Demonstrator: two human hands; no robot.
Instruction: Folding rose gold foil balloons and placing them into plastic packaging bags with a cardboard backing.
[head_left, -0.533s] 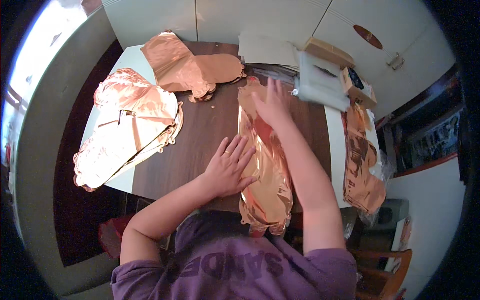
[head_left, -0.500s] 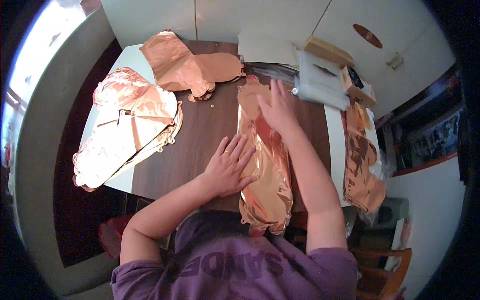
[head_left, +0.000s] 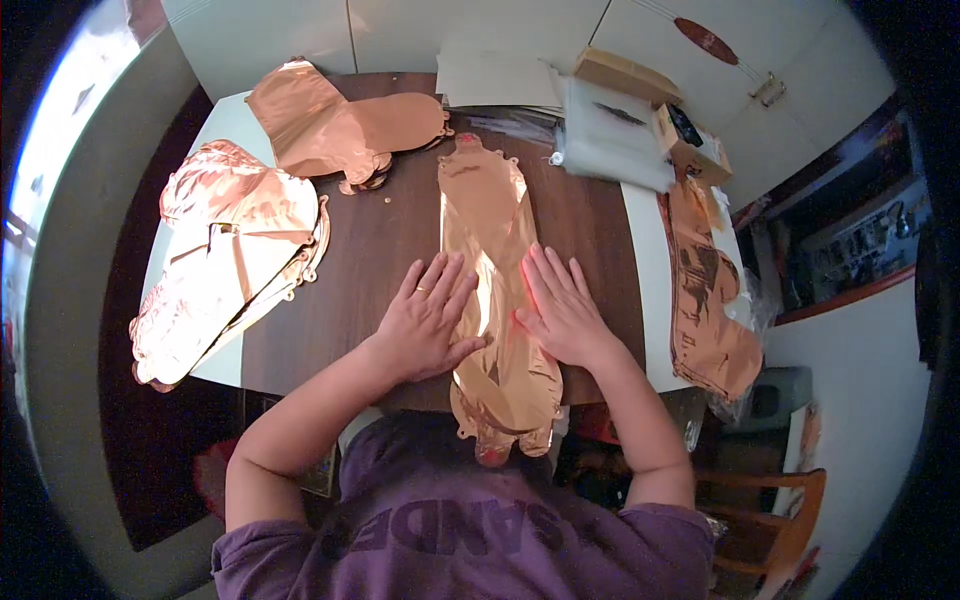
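Note:
A long rose-gold foil balloon, uninflated and with small tabs along its rim, lies lengthwise in front of me. Its near end hangs slightly past the table's front edge. My left hand rests flat on its left side, fingers spread, with a ring on one finger. Across from it, my right hand lies with outstretched fingers along the balloon's right edge. Neither hand grips anything. Creases and bright reflections run down the foil between them.
On the brown and white table, a shiny foil balloon pile lies left and another foil stack behind it. At the right are folded foil, a clear plastic bag pack and an open cardboard box. A wooden chair stands lower right.
My right hand has come down from the balloon's far part to its middle right edge. The left hand stays at the left side, now flatter. The whole view has shifted slightly.

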